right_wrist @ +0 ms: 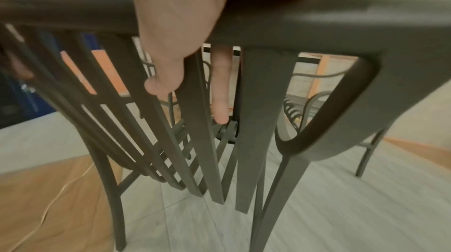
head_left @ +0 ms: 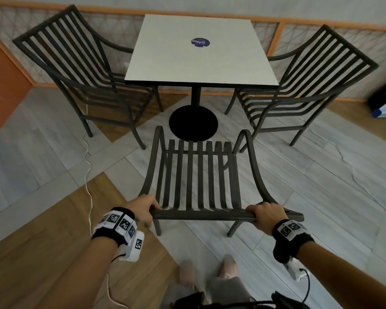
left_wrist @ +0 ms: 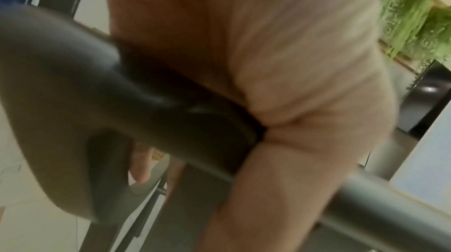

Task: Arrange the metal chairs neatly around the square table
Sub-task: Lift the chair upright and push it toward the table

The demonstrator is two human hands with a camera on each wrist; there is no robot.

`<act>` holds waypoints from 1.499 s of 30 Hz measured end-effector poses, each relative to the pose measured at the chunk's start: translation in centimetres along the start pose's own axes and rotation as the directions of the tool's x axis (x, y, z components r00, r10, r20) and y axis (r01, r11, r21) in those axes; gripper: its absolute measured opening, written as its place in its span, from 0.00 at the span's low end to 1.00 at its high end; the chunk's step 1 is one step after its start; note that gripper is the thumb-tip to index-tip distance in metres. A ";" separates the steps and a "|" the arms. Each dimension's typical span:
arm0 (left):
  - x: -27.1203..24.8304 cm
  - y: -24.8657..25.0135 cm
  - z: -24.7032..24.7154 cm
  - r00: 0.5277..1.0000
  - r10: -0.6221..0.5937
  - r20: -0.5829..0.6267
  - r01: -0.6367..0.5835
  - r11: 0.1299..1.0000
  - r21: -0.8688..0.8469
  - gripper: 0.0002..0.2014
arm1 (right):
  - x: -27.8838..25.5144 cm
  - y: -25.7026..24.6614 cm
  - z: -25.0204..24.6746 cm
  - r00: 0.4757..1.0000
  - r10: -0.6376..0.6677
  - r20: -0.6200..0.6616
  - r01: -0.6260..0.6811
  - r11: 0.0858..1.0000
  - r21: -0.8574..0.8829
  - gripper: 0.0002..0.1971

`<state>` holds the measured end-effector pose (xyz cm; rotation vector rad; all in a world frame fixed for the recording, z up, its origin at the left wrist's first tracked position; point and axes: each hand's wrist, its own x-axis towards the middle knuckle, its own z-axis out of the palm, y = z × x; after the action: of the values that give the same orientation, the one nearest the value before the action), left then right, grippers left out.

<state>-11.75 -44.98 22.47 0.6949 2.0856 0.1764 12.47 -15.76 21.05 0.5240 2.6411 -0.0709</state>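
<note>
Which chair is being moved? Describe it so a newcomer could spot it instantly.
Start at the square white table on its black round base. Three dark slatted metal chairs surround it; the one meant is the near chair, its seat facing the table's near edge. Unlike the left chair and right chair, its top rail is gripped by the left hand and right hand.

The head camera looked steeply down and forward over the dark slatted metal chair (head_left: 194,181) toward the square white surface (head_left: 201,52). Both wrist cameras sat very close beneath its top rail (right_wrist: 305,19), sharing that rail with the head view.
</note>
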 end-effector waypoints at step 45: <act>17.0 -1.8 -24.4 0.887 0.318 -0.335 -0.379 0.916 -0.134 0.19 | 32.2 -6.0 -23.3 0.924 -0.341 0.174 0.343 0.939 0.018 0.13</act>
<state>-39.45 -34.08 23.74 0.9690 2.1756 0.7271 -26.15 -6.94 27.79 0.0418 2.5278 -0.1975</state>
